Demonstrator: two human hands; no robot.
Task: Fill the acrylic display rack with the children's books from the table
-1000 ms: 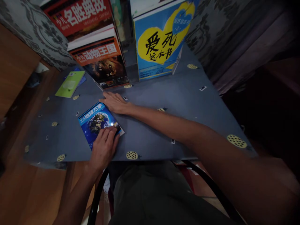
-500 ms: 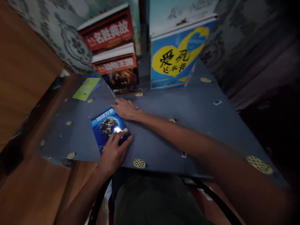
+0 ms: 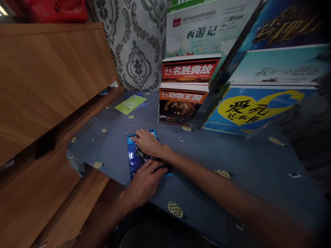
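A blue book [image 3: 134, 157] lies face up on the cloth-covered table [image 3: 113, 151], its near edge close to the table's front edge. Across the upper part of its cover rests my right hand [image 3: 148, 142], fingers stretched toward the top left corner and hiding much of the title. Lower down, my left hand [image 3: 148, 177] lies over the bottom part of the cover, with its fingers extended and a little bent. Neither hand is wrapped round the book.
Behind stand upright books: an orange one with a lion [image 3: 181, 103], a red one [image 3: 192, 70] and a blue-and-yellow one [image 3: 240, 110]. A green booklet [image 3: 131, 104] lies flat at the back left. A wooden cabinet [image 3: 51, 75] and red basket [image 3: 62, 10] are at left.
My right hand has moved from the book's top right corner onto its cover. My left hand stays on the lower part. The view has swung left, showing the cabinet.
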